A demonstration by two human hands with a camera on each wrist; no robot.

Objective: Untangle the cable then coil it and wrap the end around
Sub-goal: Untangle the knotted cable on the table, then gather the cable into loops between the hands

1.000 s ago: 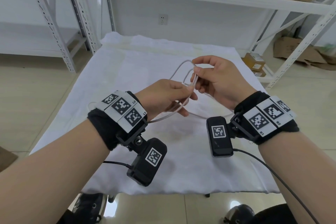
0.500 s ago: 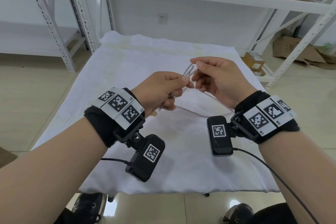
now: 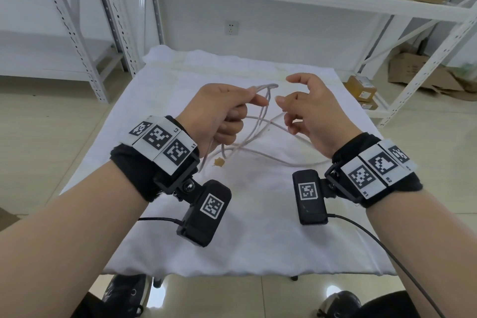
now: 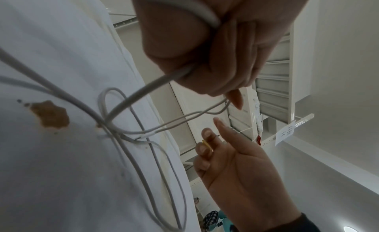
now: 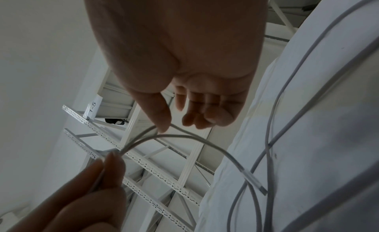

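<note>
A thin white cable [image 3: 268, 86] hangs in loose crossing loops over the white-clothed table [image 3: 258, 227]. My left hand [image 3: 232, 106] grips a bunch of its strands above the table, with a small loop sticking out past the thumb. In the left wrist view the cable [image 4: 131, 97] runs out of the left hand [image 4: 215, 57] down to a white plug end [image 4: 146, 135] on the cloth. My right hand [image 3: 302, 94] hovers just right of the loop, fingers relaxed and holding nothing. In the right wrist view the right hand's [image 5: 184, 73] thumb is close to the cable [image 5: 184, 135].
A brown stain [image 3: 219, 162] marks the cloth under the left hand. White metal shelving [image 3: 124, 33] stands behind and to both sides of the table. Cardboard boxes [image 3: 361, 89] sit on a low shelf at the right. The table's front edge is near my forearms.
My right hand has let go of the cable and drawn back to the right with its fingers spread. The left hand keeps its grip and the loops now hang lower.
</note>
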